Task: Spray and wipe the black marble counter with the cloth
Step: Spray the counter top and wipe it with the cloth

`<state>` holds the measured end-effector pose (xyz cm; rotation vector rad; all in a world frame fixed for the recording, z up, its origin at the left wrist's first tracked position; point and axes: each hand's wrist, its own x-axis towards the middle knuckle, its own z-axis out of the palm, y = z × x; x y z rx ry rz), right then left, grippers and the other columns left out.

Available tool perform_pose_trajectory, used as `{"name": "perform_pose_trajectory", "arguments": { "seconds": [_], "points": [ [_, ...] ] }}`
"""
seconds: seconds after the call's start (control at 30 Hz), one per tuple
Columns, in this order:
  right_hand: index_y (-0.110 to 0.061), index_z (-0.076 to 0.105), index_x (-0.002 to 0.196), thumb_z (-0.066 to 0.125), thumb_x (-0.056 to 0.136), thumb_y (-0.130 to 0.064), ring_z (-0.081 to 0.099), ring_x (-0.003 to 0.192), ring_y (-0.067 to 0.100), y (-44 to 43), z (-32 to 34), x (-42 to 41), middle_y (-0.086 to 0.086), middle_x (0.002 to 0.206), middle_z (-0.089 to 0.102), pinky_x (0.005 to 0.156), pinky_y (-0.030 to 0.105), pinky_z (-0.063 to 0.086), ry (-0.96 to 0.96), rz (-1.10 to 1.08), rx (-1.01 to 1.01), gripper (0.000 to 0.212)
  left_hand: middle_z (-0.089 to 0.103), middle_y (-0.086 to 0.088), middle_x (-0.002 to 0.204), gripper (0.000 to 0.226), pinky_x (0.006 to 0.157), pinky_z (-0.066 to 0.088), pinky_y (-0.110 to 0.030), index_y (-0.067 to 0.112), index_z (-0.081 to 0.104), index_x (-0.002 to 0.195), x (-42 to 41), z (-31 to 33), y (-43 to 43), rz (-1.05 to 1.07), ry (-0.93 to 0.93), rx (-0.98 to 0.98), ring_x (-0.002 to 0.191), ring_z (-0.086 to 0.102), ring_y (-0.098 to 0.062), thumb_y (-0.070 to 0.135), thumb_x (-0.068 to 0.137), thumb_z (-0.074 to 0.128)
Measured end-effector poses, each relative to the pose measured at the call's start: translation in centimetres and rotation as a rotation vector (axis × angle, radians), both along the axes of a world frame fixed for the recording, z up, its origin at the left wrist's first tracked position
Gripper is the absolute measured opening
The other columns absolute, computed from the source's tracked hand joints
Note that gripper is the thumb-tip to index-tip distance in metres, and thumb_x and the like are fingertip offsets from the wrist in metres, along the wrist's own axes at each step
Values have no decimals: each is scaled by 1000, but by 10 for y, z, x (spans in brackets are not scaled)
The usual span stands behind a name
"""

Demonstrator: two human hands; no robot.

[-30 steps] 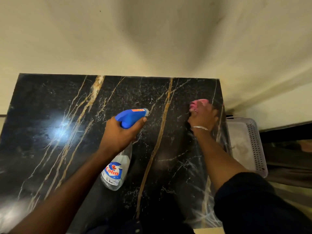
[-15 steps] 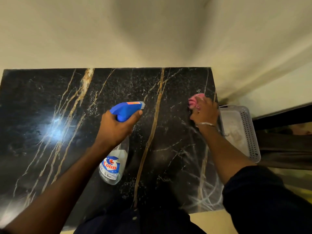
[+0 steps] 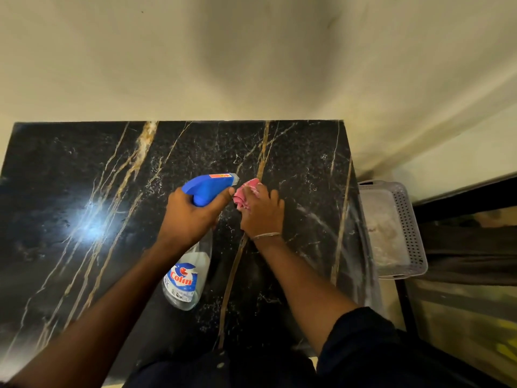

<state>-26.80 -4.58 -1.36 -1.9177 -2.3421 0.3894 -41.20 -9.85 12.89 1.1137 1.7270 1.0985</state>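
Observation:
The black marble counter (image 3: 84, 197) with gold and white veins fills the lower half of the view. My left hand (image 3: 190, 217) grips the blue trigger head of a clear Colin spray bottle (image 3: 181, 284), held over the counter's middle with the nozzle pointing right. My right hand (image 3: 261, 214) holds a bunched pink cloth (image 3: 243, 196) against the marble just right of the nozzle. A thin bangle sits on that wrist. Wet streaks show on the counter's right part.
A cream wall (image 3: 251, 57) runs along the counter's far edge. A grey perforated plastic basket (image 3: 402, 228) stands just past the counter's right edge, with a dark ledge behind it. A lamp glare shines on the left marble.
My right hand slid the pink cloth leftward from the counter's right edge to beside the spray nozzle. My left hand kept its hold on the bottle.

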Motion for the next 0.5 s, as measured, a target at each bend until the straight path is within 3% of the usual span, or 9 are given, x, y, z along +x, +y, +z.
{"name": "perform_pose_trajectory", "arguments": {
  "seconds": [0.13,0.37,0.5],
  "points": [
    [-32,50,139,60,85,-32,49,106,27,17,1,45,2,137,51,83,39,43,-58,81,-1,54,62,-4,57,14,48,53,-27,22,66,83,-1,2,-2,-15,-24,-4,48,60,-14,32,87,74],
    [-29,46,139,77,78,-26,46,120,39,68,7,190,9,138,47,96,49,43,-142,-436,-124,68,62,0,55,12,48,54,-28,22,67,87,-3,3,-5,-36,-4,6,47,60,-14,31,88,74],
    [-26,47,137,81,75,-25,46,121,41,76,8,194,9,141,46,97,52,41,-118,-598,-163,71,61,2,54,12,48,52,-25,22,67,88,-3,4,-7,-28,-6,4,48,60,-13,31,87,74]
  ]
}}
